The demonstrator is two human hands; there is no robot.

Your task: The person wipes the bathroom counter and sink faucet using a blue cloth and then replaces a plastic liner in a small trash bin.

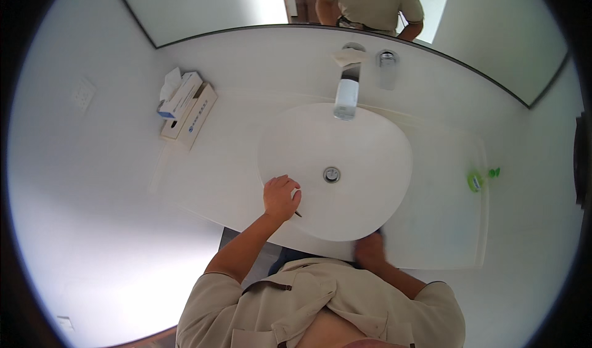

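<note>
A white oval washbasin [296,135] lies before me, its round metal drain [331,174] near the middle. My left hand [281,196] is over the basin's left rim, fingers bent and palm down. By its thumb shows the tip of a thin dark pointed thing [298,214]; whether the hand grips it I cannot tell. Blurred, my right hand [370,248] is at the front edge of the counter, just below the basin rim. Something dark shows beside it, too unclear to name. Beyond the basin, a chrome faucet [346,99] leans over the far rim.
On the white counter [222,172] at the left, a tissue box [182,93] rests on a cardboard box [196,117]. A pale cloth or paper [350,57] hangs behind the faucet, beside a chrome fitting [387,61]. A green container [474,181] stands right. A mirror [222,6] spans the back.
</note>
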